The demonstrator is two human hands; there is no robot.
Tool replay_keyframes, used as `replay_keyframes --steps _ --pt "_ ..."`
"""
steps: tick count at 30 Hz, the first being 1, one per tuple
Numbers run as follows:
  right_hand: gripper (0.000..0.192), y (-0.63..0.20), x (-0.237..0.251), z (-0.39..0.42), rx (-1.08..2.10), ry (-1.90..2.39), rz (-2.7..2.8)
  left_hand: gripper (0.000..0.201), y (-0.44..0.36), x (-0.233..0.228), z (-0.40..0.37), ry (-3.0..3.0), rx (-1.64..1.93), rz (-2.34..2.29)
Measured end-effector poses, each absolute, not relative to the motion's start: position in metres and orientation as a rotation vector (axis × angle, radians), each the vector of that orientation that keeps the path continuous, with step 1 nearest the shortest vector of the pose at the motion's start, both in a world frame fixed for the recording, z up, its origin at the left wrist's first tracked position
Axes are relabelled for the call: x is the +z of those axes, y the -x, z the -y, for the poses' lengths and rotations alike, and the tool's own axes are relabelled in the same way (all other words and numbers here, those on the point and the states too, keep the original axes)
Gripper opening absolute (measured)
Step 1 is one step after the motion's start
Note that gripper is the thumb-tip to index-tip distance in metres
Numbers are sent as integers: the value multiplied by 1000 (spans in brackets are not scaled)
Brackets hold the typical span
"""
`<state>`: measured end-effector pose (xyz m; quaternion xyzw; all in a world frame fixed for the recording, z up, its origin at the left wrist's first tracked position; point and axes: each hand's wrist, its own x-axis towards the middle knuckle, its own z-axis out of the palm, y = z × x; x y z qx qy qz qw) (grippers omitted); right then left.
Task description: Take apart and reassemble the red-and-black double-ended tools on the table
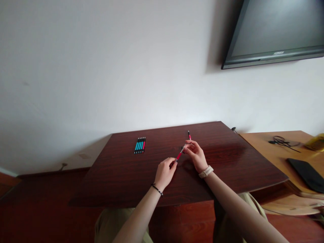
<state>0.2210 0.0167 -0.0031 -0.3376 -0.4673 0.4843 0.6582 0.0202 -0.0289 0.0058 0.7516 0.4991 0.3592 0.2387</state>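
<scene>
Both hands over the middle of a dark red-brown wooden table (227,158), raised a little above its top. Left hand (164,173), thin dark bracelet (157,189) at the wrist, fingers curled closed around the lower end of a red pen (178,156); the pen slants up and to the right out of that fist. Right hand (196,155), pale watch strap (206,171) on the wrist, fingertips pinched narrow on the pen's upper end, where a small clear or grey part shows; too small to tell whether that is a cap, a tip or a loose piece. So the pen is held between the two hands, off the table surface. Just behind the right hand, a second short red piece with a dark tip (189,135) is seen; whether it lies on the table or sticks up from the fingers cannot be told. Well to the left, near the table's far edge, a tidy row of pens (140,145) lies side by side, touching, mostly teal with one red at the right end. Plain white wall behind. A wall-mounted dark screen (275,30) at upper right. To the right, a lighter wooden desk (260,141) butts against the table, with a tangle of black cable (282,141) and a flat black device (307,173) on it.
</scene>
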Motion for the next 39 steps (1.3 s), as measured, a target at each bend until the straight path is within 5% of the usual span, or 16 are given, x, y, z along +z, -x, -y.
replay_keyframes --steps 7,18,23,39 --pt "46 -217 -3 -13 1071 777 1260 19 -16 -5 21 -1870 1099 -1278" --pt "35 -233 -9 -18 336 1107 1034 30 -1 -7 -5 -1487 1258 -1039" --pt "32 -245 -18 -28 272 1195 957 30 -2 -5 -35 -1525 1238 -985" --pt "24 -218 -18 -15 77 1380 1852 30 -6 -16 -100 -1675 1260 -1030"
